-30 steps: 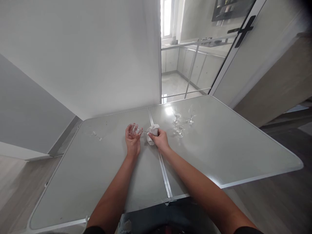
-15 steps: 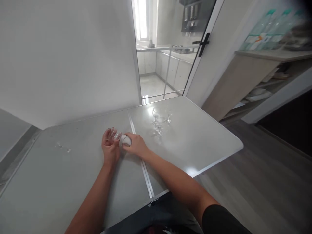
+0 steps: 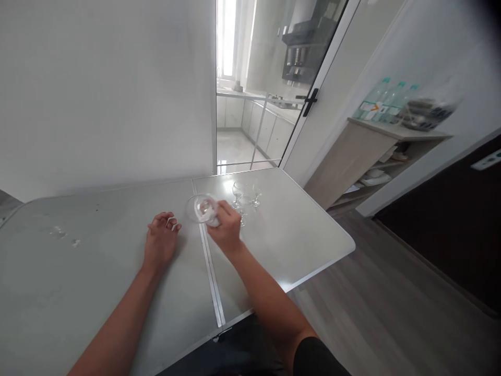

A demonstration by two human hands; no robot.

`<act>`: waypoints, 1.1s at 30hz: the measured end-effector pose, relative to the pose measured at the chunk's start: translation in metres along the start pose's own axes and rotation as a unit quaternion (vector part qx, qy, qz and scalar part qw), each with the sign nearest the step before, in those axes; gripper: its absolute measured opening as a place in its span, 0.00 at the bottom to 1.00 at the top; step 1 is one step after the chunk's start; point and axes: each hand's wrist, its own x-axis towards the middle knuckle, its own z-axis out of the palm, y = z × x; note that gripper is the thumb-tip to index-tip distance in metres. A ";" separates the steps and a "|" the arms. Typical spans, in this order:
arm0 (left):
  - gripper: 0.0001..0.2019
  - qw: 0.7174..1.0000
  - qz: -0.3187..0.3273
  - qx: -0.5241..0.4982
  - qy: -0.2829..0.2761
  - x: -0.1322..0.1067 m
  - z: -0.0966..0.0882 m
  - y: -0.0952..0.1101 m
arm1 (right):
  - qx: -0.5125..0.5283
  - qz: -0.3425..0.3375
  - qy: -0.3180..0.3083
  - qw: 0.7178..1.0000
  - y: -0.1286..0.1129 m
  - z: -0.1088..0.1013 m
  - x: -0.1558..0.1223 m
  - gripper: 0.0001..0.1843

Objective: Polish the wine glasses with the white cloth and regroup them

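Observation:
My right hand (image 3: 227,230) is closed round a clear stemmed glass (image 3: 194,208), tilted so its round rim faces left. A white cloth or tissue (image 3: 213,221) is bunched between the fingers and the glass, and the stem is mostly hidden. To the left, my left hand (image 3: 161,236) holds nothing; its fingers are loosely curled and apart, just above or on the grey table (image 3: 183,292). Beyond my right hand stand several clear stemmed glasses (image 3: 256,194), partly overlapping and partly covered by the hand.
Small clear or whitish bits (image 3: 75,243) lie on the table's left part. A metal strip (image 3: 211,271) crosses the tabletop. Behind are a white wall (image 3: 109,94) and a glass door (image 3: 250,120). At right, a wooden shelf (image 3: 336,156) carries plastic bottles (image 3: 376,102).
My left hand has let go of the glass and moved left. My right hand now holds it alone, with its rim swung up into view. The camera view has turned right.

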 end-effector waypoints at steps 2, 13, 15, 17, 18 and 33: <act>0.23 0.999 -0.032 -0.002 -0.019 -0.003 0.003 0.002 | 0.041 0.052 0.041 0.997 0.007 -0.035 0.006 0.15; 0.23 0.993 -0.091 0.022 -0.076 -0.009 0.011 0.000 | -0.070 0.300 0.029 0.951 0.172 -0.123 -0.023 0.21; 0.23 0.992 -0.090 0.025 -0.080 -0.009 0.010 -0.001 | -0.072 0.301 0.014 0.951 0.180 -0.113 -0.028 0.21; 0.23 0.992 -0.088 0.028 -0.084 -0.009 0.010 0.000 | -0.067 0.303 0.004 0.951 0.183 -0.103 -0.029 0.21; 0.23 0.992 -0.088 0.030 -0.087 -0.010 0.010 0.000 | -0.065 0.303 -0.001 0.951 0.184 -0.098 -0.030 0.21; 0.23 0.992 -0.091 0.027 -0.086 -0.009 0.011 -0.002 | -0.075 0.289 -0.024 0.954 0.193 -0.087 -0.035 0.22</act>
